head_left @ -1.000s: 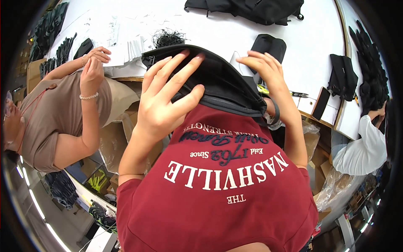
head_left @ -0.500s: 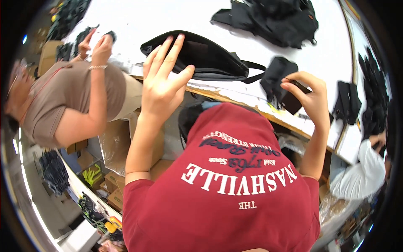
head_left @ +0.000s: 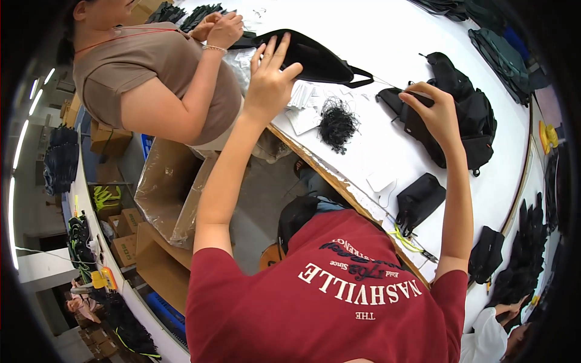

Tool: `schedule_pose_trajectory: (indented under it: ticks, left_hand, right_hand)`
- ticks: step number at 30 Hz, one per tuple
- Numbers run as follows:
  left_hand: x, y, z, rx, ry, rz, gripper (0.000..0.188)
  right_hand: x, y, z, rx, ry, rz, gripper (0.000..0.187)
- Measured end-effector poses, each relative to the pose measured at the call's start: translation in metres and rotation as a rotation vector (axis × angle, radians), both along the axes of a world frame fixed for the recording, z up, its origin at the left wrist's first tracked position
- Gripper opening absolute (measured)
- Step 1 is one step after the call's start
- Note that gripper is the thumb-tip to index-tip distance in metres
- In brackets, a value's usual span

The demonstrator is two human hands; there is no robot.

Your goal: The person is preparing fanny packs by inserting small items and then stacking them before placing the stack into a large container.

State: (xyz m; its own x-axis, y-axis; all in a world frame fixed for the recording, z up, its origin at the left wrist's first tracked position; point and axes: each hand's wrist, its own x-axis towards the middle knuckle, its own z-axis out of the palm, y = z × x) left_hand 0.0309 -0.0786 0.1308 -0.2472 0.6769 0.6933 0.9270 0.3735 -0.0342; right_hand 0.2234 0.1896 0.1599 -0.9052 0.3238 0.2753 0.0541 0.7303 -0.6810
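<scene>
Outward from the dark red shirt [head_left: 315,320], the open black pouch [head_left: 318,57] has been carried since the frame of a second ago, and it is now seen at the far left, over the white table [head_left: 393,39]. From in front of the small black case [head_left: 420,196], where it was seen half a second ago, the right hand [head_left: 440,115] has been brought before the black backpack [head_left: 478,124]. The view has been turned as well.

By the left hand [head_left: 270,85], the pouch is touched at its opening: the fingers are stretched and parted against the dark inside, with the thumb kept apart. Whether it is firmly gripped cannot be told. At the pouch's right end, a strap loop [head_left: 361,71] is stretched out toward the right hand. The right fingers are curled, with thumb and forefinger tips brought close together. A thin line is seen between the loop and these tips, but what is grasped cannot be told against the black behind.

Nearer than the pouch, a tangle of black strings [head_left: 339,124] is set beside white papers [head_left: 302,97]. Near the table edge, yellow-green cord [head_left: 407,239] is seen beside the small case. At the left, close to the pouch, the raised hands [head_left: 225,30] of a co-worker in brown [head_left: 160,69] are held together.
</scene>
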Motion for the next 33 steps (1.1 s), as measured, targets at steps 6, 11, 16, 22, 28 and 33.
schedule_pose_trajectory:
  ticks: [6, 11, 16, 22, 28, 33]
  left_hand:
    - [0.01, -0.018, 0.004, 0.033, -0.023, 0.02, 0.016]
    - [0.025, -0.02, 0.007, 0.072, -0.007, -0.016, 0.014]
    - [0.032, -0.014, 0.006, 0.058, -0.039, -0.032, 0.016]
    - [0.033, 0.003, 0.005, 0.078, -0.019, -0.055, 0.02]
    - [0.036, 0.011, 0.006, 0.1, -0.036, -0.084, 0.022]
    - [0.046, 0.017, 0.004, 0.048, -0.118, -0.129, 0.021]
  right_hand:
    - [0.007, -0.01, 0.002, 0.336, 0.205, -0.008, 0.019]
    - [0.029, -0.016, 0.001, 0.362, 0.299, -0.086, 0.021]
    - [0.047, -0.014, -0.004, 0.352, 0.284, -0.133, 0.027]
    - [0.062, -0.009, -0.003, 0.418, 0.312, -0.157, 0.021]
    - [0.074, -0.013, 0.001, 0.333, 0.406, -0.15, 0.02]
    - [0.08, -0.017, -0.01, 0.18, 0.477, -0.21, 0.018]
